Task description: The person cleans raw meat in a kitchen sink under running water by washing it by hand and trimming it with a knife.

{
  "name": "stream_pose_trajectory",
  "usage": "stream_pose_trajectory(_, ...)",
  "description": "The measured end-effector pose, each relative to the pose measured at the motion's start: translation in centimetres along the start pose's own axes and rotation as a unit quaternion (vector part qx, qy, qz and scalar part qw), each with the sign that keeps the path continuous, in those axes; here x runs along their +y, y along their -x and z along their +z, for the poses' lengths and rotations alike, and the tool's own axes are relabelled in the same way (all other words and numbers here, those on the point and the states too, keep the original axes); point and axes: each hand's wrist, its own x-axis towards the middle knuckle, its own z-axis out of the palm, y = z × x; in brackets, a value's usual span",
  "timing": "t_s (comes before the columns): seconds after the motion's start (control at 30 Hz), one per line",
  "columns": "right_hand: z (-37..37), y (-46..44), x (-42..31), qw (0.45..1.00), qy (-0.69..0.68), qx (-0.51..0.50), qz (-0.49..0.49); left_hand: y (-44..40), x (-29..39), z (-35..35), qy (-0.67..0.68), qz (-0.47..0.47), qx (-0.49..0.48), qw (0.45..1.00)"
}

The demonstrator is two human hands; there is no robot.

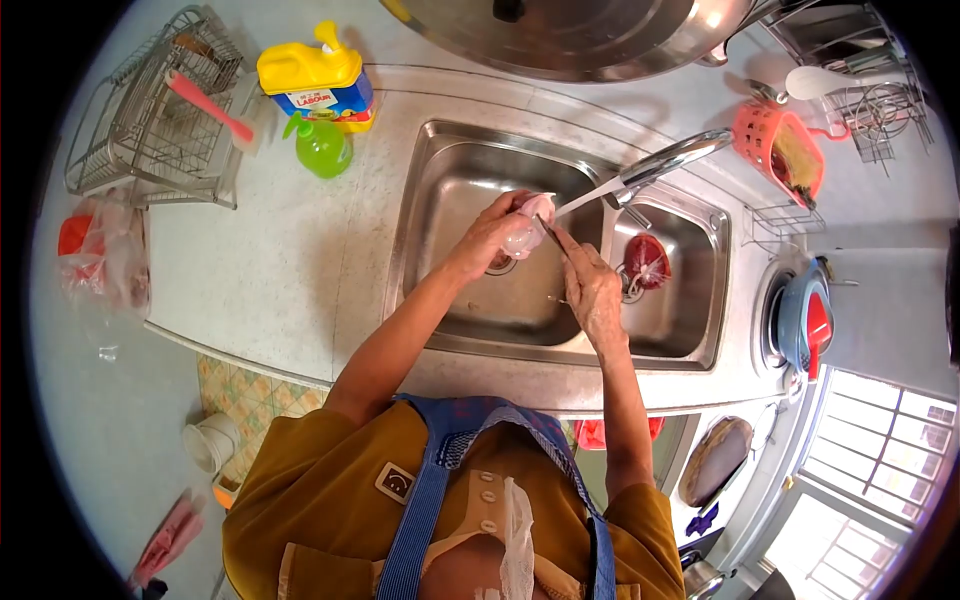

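Over the large basin of the steel sink point(432, 185), my left hand point(490, 232) is closed around a pale pink, wet, soft-looking piece point(530, 222) whose kind I cannot make out. My right hand point(594, 296) grips a thin, dark, knife-like tool point(547, 229), its tip touching the pink piece. Most of the tool's handle is hidden in my fingers. The chrome faucet point(675, 155) reaches in from the right, its spout pointing at the pink piece. In the smaller basin sits a dark red item point(647, 262), seemingly in a clear bag.
A yellow and blue detergent jug point(313, 85) and a green pump bottle point(322, 150) stand at the back left, beside a wire dish rack point(150, 120). A coral basket point(780, 150) hangs behind the faucet. A large metal lid point(570, 35) looms above; blue basins point(795, 318) stand right.
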Motion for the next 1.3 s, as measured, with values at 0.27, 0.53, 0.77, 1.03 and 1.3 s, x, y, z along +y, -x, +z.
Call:
stream_pose_trajectory(0.27,-0.2,0.2,0.3,1.000,0.021,-0.006,-0.014,-0.1,-0.2,0.1,-0.011,-0.010,-0.002,1.000)
stream_pose_trajectory(0.53,-0.3,0.4,0.4,0.998,0.045,-0.034,-0.005,-0.3,-0.3,0.0,-0.043,-0.002,-0.010,0.999)
stream_pose_trajectory(0.77,-0.6,-0.1,1.2,0.995,0.095,-0.035,-0.027,-0.8,-0.8,0.8,-0.080,0.020,-0.013,0.996)
stream_pose_trajectory(1.03,2.0,-0.2,1.2,0.979,0.187,-0.011,0.077,-2.2,-3.4,2.3,-0.157,0.112,0.094,0.977)
stream_pose_trajectory(1.3,5.1,-0.4,-0.4,0.975,-0.060,0.125,0.175,-2.5,-4.5,2.5,-0.105,0.101,0.138,0.980)
